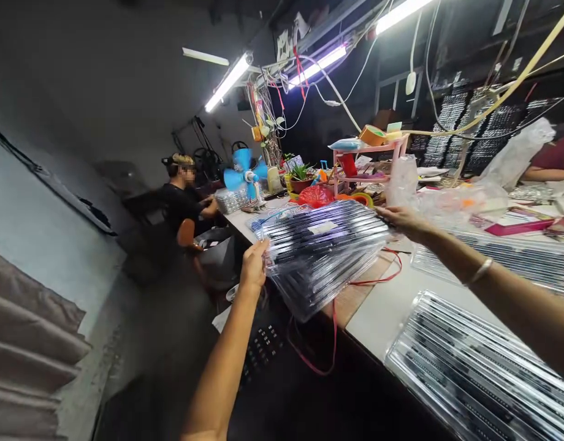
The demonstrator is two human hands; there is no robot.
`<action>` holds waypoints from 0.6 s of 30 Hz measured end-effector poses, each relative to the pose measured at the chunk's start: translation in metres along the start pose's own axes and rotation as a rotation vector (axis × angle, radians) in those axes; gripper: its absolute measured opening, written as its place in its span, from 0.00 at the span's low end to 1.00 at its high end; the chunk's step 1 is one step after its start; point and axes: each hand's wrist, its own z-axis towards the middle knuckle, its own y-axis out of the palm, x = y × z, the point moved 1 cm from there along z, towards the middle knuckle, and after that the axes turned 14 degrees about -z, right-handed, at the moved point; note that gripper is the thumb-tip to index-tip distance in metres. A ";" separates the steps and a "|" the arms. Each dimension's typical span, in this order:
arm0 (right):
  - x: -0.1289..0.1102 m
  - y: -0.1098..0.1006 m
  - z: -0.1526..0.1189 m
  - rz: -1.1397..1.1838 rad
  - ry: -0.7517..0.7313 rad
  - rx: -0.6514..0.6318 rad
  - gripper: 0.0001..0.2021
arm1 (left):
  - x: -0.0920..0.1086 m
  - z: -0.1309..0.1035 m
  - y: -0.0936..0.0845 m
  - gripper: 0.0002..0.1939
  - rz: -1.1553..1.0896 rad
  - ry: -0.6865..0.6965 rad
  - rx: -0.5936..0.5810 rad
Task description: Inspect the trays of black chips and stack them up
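A: Head view, what's showing?
B: Clear plastic trays (pixel 325 251) with dark ridged rows, white label (pixel 322 228), tilting mid-frame over the table (pixel 378 313) edge.
A: Fingers?
B: Left hand (pixel 254 263) is pinching the left edge, right hand (pixel 405 222) is pinching the upper-right corner; trays hanging between.

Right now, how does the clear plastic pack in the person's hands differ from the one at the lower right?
The held pack is gripped at opposite sides by the left hand and right hand; the lower-right pack lies on the table, in neither hand.
The held pack is tilted; the lower-right pack lies flat.
The held pack shows whole; the lower-right pack runs out of the picture.
Both are clear, with rows of dark strips.
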 end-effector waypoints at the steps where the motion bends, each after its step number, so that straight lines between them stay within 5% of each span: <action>1: -0.002 0.002 0.007 -0.049 0.025 0.042 0.18 | -0.002 0.004 -0.002 0.20 0.014 0.018 0.014; 4: 0.005 -0.015 -0.001 -0.204 0.089 0.149 0.16 | -0.004 0.000 -0.006 0.27 0.071 0.046 0.031; 6: 0.018 -0.041 -0.035 -0.289 0.110 0.170 0.15 | -0.003 -0.021 -0.007 0.28 0.109 0.060 0.029; 8: 0.031 -0.070 -0.091 -0.342 0.132 0.153 0.13 | -0.002 -0.052 -0.004 0.25 0.126 0.145 0.027; 10: 0.037 -0.089 -0.166 -0.345 0.150 0.124 0.10 | -0.005 -0.088 0.003 0.19 0.179 0.450 0.006; 11: 0.037 -0.091 -0.207 -0.325 0.139 0.111 0.10 | -0.010 -0.105 0.008 0.15 0.173 0.491 -0.048; 14: 0.032 -0.061 -0.323 -0.140 -0.119 -0.030 0.09 | -0.040 -0.140 0.027 0.08 0.204 0.525 -0.380; 15: 0.033 -0.040 -0.355 -0.052 -0.184 -0.190 0.09 | -0.053 -0.146 0.035 0.07 0.260 0.521 -0.533; 16: 0.036 -0.018 -0.382 0.058 -0.198 -0.302 0.12 | -0.067 -0.149 0.043 0.07 0.329 0.511 -0.678; 18: 0.046 0.024 -0.420 0.280 -0.182 -0.319 0.22 | -0.094 -0.148 0.059 0.08 0.461 0.479 -0.880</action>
